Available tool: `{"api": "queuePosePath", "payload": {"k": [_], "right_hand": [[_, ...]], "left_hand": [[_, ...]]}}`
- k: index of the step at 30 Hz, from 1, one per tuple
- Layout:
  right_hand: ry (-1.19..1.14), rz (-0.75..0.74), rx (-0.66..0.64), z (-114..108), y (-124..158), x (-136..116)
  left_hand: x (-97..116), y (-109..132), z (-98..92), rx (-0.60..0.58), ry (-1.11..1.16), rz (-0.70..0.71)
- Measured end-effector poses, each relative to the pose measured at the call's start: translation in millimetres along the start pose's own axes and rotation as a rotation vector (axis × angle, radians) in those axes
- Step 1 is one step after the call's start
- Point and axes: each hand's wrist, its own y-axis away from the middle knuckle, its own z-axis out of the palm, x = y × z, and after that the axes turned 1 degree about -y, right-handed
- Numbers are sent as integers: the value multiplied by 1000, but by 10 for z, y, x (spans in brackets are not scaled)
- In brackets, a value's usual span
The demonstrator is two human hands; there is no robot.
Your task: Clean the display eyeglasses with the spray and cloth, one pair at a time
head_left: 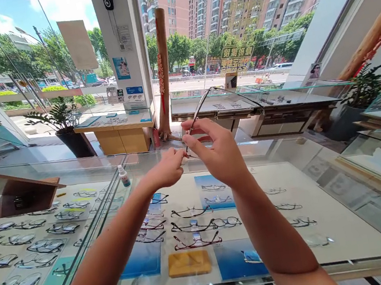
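Observation:
A pair of thin metal-framed eyeglasses (200, 109) is held up in front of me, its slender temples reaching away over the counter. My right hand (211, 151) pinches the frame between thumb and fingers. My left hand (167, 168) closes on the opposite side at the fingertips, close to my right hand. The lenses are hard to make out against the bright window, and my fingers hide part of the frame.
Below my forearms is a glass display counter (269, 277) with rows of eyeglasses on a white surface (331, 207). A small dropper bottle (124, 176) stands on the glass. A second glass case of eyeglasses (45, 233) lies to the left, with a tan pad (188, 263) inside the main case.

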Motion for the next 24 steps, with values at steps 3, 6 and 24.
{"api": "queuePosePath", "payload": {"k": [3, 6, 24], "right_hand": [[4, 1, -17, -4, 6, 4], [6, 17, -42, -21, 7, -6], [3, 50, -99, -51, 24, -67]], "left_hand": [[-60, -81, 219, -79, -89, 28], [-77, -97, 248, -105, -157, -4], [-1520, 304, -787, -67, -283, -705]]}}
